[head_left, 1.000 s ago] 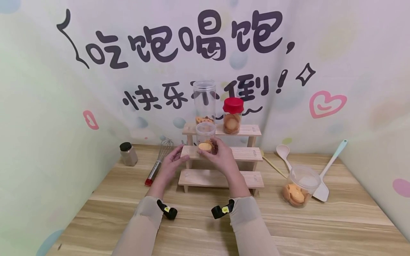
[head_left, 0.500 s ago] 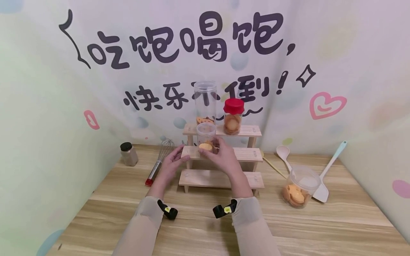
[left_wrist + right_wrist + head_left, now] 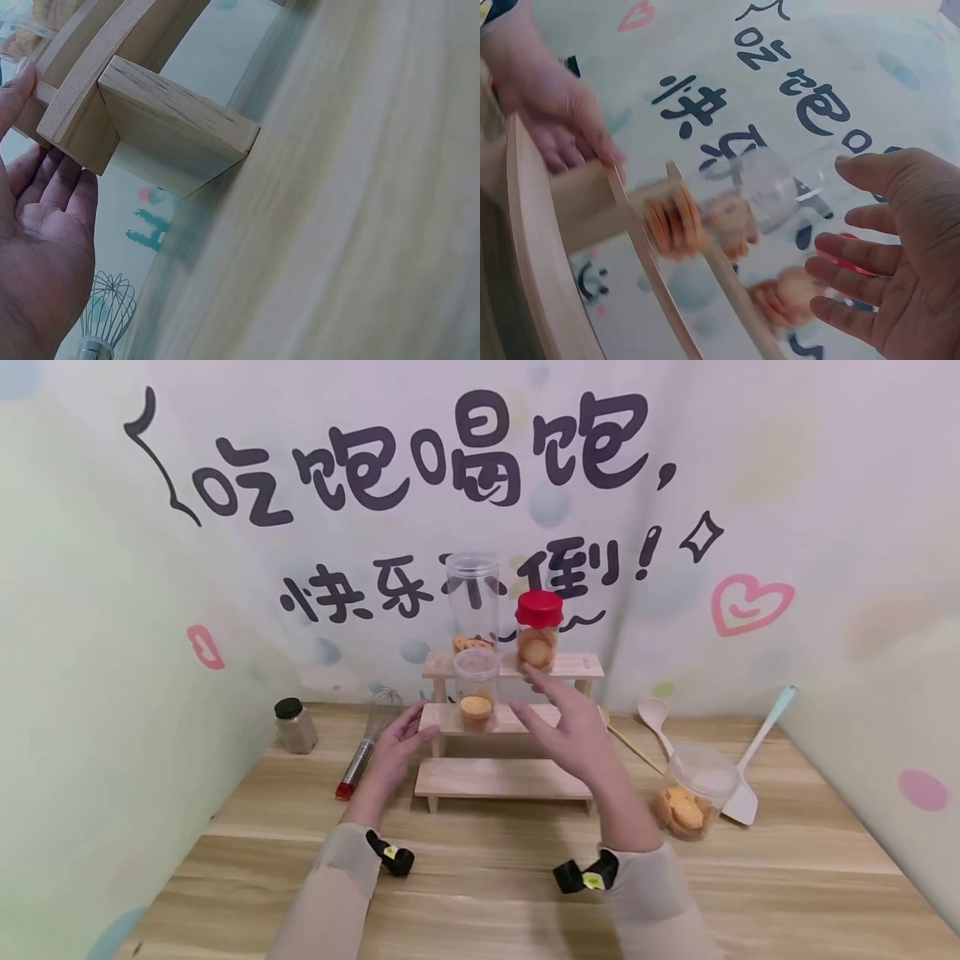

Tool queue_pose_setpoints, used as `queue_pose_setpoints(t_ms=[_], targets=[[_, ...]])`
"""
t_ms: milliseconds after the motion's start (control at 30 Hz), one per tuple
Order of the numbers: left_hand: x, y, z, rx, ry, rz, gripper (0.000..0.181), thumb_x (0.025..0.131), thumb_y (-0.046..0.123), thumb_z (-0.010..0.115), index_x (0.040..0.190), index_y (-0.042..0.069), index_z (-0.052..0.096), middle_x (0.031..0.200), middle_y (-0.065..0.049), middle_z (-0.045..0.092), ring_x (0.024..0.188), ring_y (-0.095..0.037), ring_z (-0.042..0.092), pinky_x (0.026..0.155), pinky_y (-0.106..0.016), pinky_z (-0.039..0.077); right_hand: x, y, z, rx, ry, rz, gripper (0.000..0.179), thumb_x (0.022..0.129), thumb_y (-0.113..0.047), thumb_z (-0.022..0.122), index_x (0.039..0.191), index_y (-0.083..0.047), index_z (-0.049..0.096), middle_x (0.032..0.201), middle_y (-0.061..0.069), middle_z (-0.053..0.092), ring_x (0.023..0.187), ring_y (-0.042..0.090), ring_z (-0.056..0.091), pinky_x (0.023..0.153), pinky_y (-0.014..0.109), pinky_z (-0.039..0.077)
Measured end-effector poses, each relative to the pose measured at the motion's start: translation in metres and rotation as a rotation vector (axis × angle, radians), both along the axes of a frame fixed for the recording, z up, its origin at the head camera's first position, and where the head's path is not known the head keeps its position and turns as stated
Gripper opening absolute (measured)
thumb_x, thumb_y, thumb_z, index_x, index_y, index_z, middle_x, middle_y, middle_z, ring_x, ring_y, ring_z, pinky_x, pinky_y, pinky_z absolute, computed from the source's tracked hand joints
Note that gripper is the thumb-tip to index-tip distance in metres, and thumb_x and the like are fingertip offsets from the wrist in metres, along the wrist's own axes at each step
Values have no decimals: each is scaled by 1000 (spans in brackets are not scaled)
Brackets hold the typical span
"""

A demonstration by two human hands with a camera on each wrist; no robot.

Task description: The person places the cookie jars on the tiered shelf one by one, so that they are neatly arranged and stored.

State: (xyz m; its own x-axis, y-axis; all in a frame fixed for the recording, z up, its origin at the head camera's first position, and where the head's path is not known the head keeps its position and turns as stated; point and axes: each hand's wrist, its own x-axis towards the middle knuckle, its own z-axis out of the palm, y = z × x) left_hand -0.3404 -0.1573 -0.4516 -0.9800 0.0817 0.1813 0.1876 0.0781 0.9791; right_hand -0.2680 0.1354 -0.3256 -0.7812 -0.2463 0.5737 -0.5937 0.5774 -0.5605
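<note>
A three-tier wooden stand (image 3: 502,779) faces me. My left hand (image 3: 397,750) grips the left end of its middle tier, thumb above and fingers below, as the left wrist view (image 3: 52,217) of the hand shows. On that tier stands a small clear jar (image 3: 477,675) with round cookies in its bottom. My right hand (image 3: 577,735) is apart from this jar, to its right, with fingers spread and nothing in them. The top tier bears a tall clear jar (image 3: 472,597) with some cookies and a red-lidded cookie jar (image 3: 538,631), whose base is near my right fingertips.
A wide clear jar (image 3: 697,793) of cookies stands on the table at right, by a white spatula (image 3: 742,799), a white spoon (image 3: 654,717) and a thin wooden handle (image 3: 633,743). At left are a whisk (image 3: 358,764) and a black-lidded shaker (image 3: 296,727).
My right hand has let go of the small clear jar and moved right, its fingers opening out. The jar stays on the middle tier. My left hand keeps its place.
</note>
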Motion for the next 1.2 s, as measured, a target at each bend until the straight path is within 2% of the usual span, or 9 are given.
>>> queue_pose_setpoints(t_ms=[133, 267, 367, 533, 700, 833, 967, 1033, 1200], targets=[[-1, -1, 0, 2, 8, -3, 74, 91, 39, 75, 154, 19, 42, 153, -13, 46, 139, -27, 46, 115, -44, 37, 12, 34, 1, 94, 17, -16, 57, 97, -36, 68, 146, -12, 54, 140, 9, 60, 130, 29, 55, 109, 51, 44], [-2, -1, -2, 8, 13, -3, 73, 92, 36, 74, 154, 17, 41, 153, -13, 46, 139, -27, 46, 114, -43, 38, 15, 76, -11, 143, 80, -36, 47, 95, -30, 71, 137, -10, 62, 135, 10, 63, 128, 30, 56, 106, 52, 45], [-1, -1, -1, 13, 5, -7, 73, 93, 34, 74, 155, 18, 40, 155, -12, 43, 141, -27, 44, 115, -42, 37, 15, 110, -23, 183, 109, -63, 45, 94, -27, 73, 134, -9, 63, 133, 11, 64, 126, 33, 56, 103, 55, 45], [-1, -2, 0, 36, -4, -18, 71, 95, 29, 72, 156, 18, 38, 157, -12, 40, 142, -28, 41, 117, -43, 34, 18, 165, -51, 241, 15, -162, 64, 94, -33, 72, 149, -10, 50, 144, 19, 55, 132, 44, 48, 102, 66, 40], [-2, -1, 0, 14, -13, -18, 74, 93, 35, 73, 156, 20, 38, 159, -8, 38, 143, -25, 41, 117, -42, 34, 21, 195, -81, 180, 23, -245, 74, 88, -30, 78, 149, -3, 46, 141, 26, 54, 127, 51, 48, 98, 68, 39], [-4, -2, -1, 8, -2, -5, 75, 91, 40, 75, 155, 22, 40, 157, -8, 41, 141, -25, 43, 116, -43, 36, 18, 202, -104, 49, 140, -318, 72, 76, -22, 88, 138, -4, 57, 134, 22, 58, 115, 43, 55, 94, 44, 46], [-5, -3, -2, 18, 9, -1, 75, 91, 38, 74, 155, 19, 40, 156, -9, 42, 141, -26, 44, 116, -45, 36, 15, 205, -121, -58, 215, -323, 81, 64, -11, 94, 137, -5, 57, 136, 19, 54, 116, 35, 54, 96, 17, 37], [-5, -3, -3, 20, 7, -2, 74, 92, 36, 74, 155, 17, 40, 156, -9, 42, 141, -26, 43, 116, -44, 35, 16, 208, -128, -108, 196, -332, 88, 61, -6, 94, 140, -6, 54, 134, 18, 56, 118, 30, 52, 96, 12, 33], [-5, -2, -4, 36, 14, -11, 74, 92, 32, 74, 155, 14, 40, 157, -9, 41, 141, -27, 43, 116, -43, 35, 22, 211, -145, -230, 41, -354, 100, 64, 1, 91, 149, -10, 39, 133, 16, 54, 111, 12, 51, 86, 7, 37]])
